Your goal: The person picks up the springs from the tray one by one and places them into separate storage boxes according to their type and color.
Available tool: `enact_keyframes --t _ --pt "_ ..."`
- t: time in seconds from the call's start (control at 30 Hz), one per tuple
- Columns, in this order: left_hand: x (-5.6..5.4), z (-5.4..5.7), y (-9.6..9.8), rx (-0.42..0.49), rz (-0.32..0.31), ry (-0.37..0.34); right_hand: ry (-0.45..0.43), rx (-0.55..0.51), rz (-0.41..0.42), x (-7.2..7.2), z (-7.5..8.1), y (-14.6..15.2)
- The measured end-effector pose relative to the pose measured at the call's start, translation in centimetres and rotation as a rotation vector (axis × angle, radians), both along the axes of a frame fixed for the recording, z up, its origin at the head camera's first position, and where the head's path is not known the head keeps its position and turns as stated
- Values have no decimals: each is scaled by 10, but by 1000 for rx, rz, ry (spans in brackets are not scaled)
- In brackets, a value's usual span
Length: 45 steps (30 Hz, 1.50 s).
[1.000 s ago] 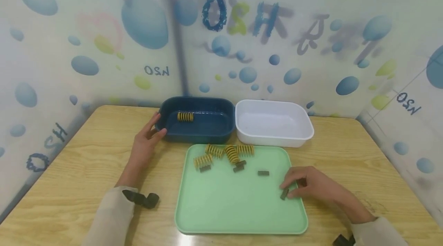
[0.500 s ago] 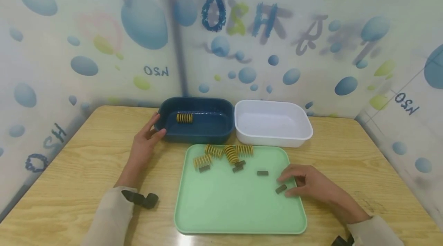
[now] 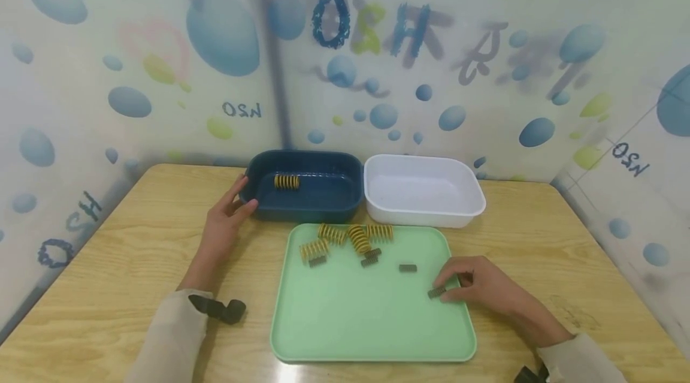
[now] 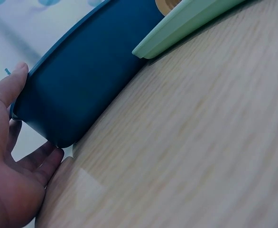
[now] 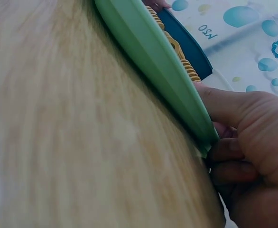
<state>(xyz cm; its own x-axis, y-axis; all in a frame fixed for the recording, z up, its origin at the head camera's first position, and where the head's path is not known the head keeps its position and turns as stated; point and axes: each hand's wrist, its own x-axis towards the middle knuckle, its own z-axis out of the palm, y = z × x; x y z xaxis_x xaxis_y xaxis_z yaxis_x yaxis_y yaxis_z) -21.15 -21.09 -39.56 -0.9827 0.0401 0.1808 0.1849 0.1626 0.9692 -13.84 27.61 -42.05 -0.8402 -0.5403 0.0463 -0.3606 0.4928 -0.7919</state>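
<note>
Head view, at its left, shows the left hand (image 3: 223, 220) holding the left end of a blue box (image 3: 302, 214) on the wooden worktop (image 3: 135, 251). Its thumb is at the front corner, and the fingers curve round the end, spread away from the thumb. One yellow spring (image 3: 287, 182) lies inside the blue box, so that one looks done. Next comes the green tray (image 3: 366, 323), just in front of the boxes. Four more yellow springs (image 3: 358, 240) lie near its back edge, close to each other. A small dark spring (image 3: 317, 261) is by the leftmost of them, and two dark springs (image 3: 369, 262) sit close together by the middle ones. A white box (image 3: 426, 218) stands behind the tray, right beside the blue one. Another dark spring (image 3: 408, 268) lies alone on the tray. At the right, the right hand (image 3: 481, 285) reaches over the tray's edge. Its thumb and first finger look to be pinching the last dark spring (image 3: 433, 294), low over the tray; I can't tell if it touches. The right wrist view doesn't show that spring. The work seems near its start: four yellow and five dark springs look left to do.
</note>
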Motion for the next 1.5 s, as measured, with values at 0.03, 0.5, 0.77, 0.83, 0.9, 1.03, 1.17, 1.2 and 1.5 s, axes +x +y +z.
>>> enact_keyframes --t 0.03,0.5,0.77,0.83,0.9,1.03,1.17,1.2,1.5 --pt "0 0 0 2 -1 2 -1 1 -3 0 0 0" --pt "-2 -3 0 25 -13 18 -85 6 -35 -1 -1 3" --pt "-3 -6 0 40 -18 23 -86 -31 -45 -2 4 6" --pt "-4 -7 -1 44 -17 22 -48 -24 -55 -3 8 6" --pt "-7 -12 -3 43 -14 23 -10 -27 -62 -4 12 5" --pt "-15 -24 -7 42 -7 31 50 -70 -68 -6 20 2" --pt "-18 -30 -8 33 1 38 80 -94 -84 -12 26 2" --pt "-18 -30 -9 29 1 38 87 -97 -86 -13 28 1" --pt "-18 -29 -10 21 9 18 191 -91 -136 -35 51 -2"
